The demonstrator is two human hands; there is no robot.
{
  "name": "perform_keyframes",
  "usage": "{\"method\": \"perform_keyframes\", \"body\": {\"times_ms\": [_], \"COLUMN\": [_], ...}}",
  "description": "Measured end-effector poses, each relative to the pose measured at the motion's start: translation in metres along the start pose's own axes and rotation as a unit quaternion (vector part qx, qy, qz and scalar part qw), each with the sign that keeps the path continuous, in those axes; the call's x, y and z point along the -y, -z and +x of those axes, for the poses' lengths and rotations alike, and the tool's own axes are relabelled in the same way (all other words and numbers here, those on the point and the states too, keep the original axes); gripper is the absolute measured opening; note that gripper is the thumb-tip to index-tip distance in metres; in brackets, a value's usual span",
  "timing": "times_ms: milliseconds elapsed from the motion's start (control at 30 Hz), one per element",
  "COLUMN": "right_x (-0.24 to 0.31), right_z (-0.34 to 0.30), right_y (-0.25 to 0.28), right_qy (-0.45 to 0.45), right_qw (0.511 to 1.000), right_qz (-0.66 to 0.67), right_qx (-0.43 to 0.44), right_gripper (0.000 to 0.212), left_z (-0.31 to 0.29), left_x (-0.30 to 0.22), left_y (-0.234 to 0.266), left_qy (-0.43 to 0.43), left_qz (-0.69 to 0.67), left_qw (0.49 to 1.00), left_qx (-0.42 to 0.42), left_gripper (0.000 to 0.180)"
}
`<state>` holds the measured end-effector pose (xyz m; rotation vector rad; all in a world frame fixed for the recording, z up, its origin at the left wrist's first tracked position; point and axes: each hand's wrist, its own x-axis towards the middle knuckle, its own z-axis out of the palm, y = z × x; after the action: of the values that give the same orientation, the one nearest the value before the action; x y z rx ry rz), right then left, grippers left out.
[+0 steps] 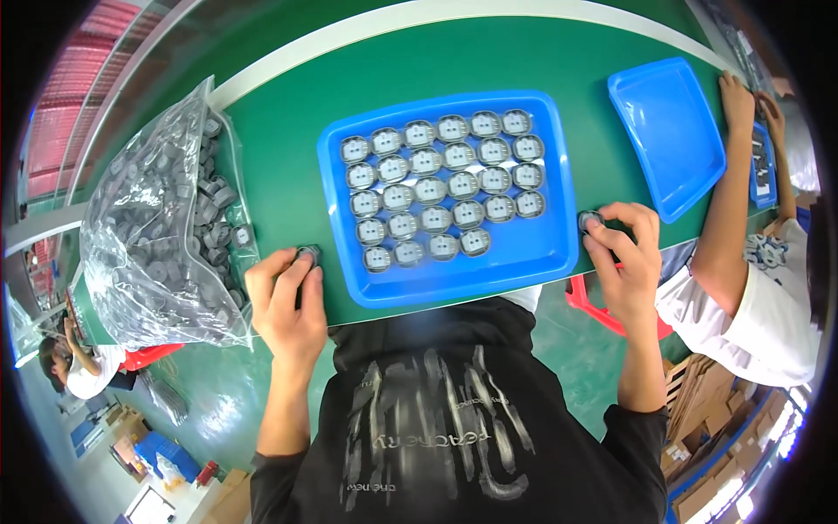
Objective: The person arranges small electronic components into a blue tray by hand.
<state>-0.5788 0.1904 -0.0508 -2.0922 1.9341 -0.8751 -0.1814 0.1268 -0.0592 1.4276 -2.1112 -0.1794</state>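
My left hand point(286, 307) is closed on a small dark grey rounded part point(310, 252), pinched at the fingertips left of the tray by the table's near edge. Over at the tray's right side, my right hand point(625, 262) pinches another grey part point(591, 219) between thumb and fingers. The blue tray point(524, 253) lies between my hands. It holds rows of rounded grey parts point(430, 190) with pale centres, filling all but its near right area. Loose grey parts point(209, 205) fill a clear plastic bag point(131, 188) beyond my left hand.
A second blue tray point(676, 131) stands on the green table point(288, 113) at the right, with no parts visible in it. Beside it a co-worker's arm point(726, 210) reaches over the table toward a smaller blue tray point(762, 170). A red stool point(602, 306) shows below the edge.
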Motion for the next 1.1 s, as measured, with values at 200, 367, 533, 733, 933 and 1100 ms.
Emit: {"method": "perform_keyframes", "body": {"times_ms": [200,367,533,733,933,1100], "right_x": [0.008,0.029,0.029,0.025,0.025,0.013], "right_z": [0.018,0.038,0.056,0.061,0.06,0.049], "right_y": [0.018,0.021,0.009,0.004,0.002,0.007], "right_qy": [0.061,0.155,0.149,0.147,0.14,0.1], "right_qw": [0.994,0.976,0.97,0.969,0.973,0.984], "right_qz": [0.087,0.068,0.084,0.08,0.075,0.106], "right_qx": [-0.024,0.135,0.175,0.183,0.166,0.107], "right_gripper": [0.025,0.021,0.011,0.009,0.01,0.024], "left_z": [0.033,0.054,0.071,0.077,0.082,0.073], "left_x": [-0.04,-0.112,-0.125,-0.119,-0.119,-0.099], "left_y": [0.016,-0.033,-0.063,-0.064,-0.064,-0.037], "left_qy": [-0.071,-0.22,-0.244,-0.208,-0.202,-0.15], "left_qz": [-0.109,-0.239,-0.192,-0.185,-0.19,-0.168], "left_qw": [0.991,0.943,0.945,0.945,0.945,0.969], "left_qx": [0.009,0.068,0.105,0.171,0.17,0.103], "left_gripper": [0.023,0.027,0.027,0.021,0.022,0.035]}}
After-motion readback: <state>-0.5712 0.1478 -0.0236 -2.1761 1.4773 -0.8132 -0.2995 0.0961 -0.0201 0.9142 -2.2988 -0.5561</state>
